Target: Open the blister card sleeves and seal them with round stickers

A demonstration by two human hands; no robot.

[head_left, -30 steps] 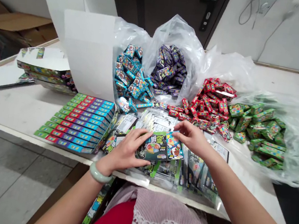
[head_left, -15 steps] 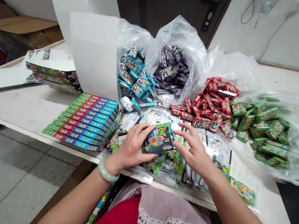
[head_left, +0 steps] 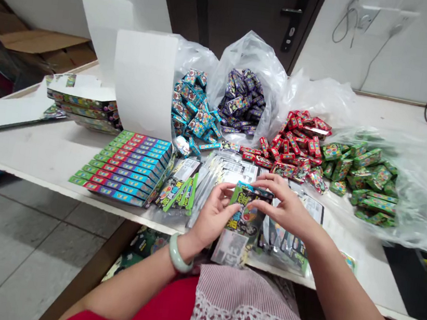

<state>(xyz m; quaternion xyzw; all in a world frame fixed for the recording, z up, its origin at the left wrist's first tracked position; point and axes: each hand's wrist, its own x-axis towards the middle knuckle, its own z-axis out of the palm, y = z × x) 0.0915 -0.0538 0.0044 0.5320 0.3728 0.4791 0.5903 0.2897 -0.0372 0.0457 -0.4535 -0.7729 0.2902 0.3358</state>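
Head view: the left hand (head_left: 214,215) and right hand (head_left: 286,206), fingers half-curled, grip a printed card packet (head_left: 248,209) lying at 3 o'clock from the left hand and 9 o'clock from the right, its long axis near 12 o'clock.

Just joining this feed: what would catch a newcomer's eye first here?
Heaps of small blue boxes, purple boxes, red boxes and green boxes line the back of the table on plastic bags. Nearer, the left hand and right hand hold a green-and-black packet.
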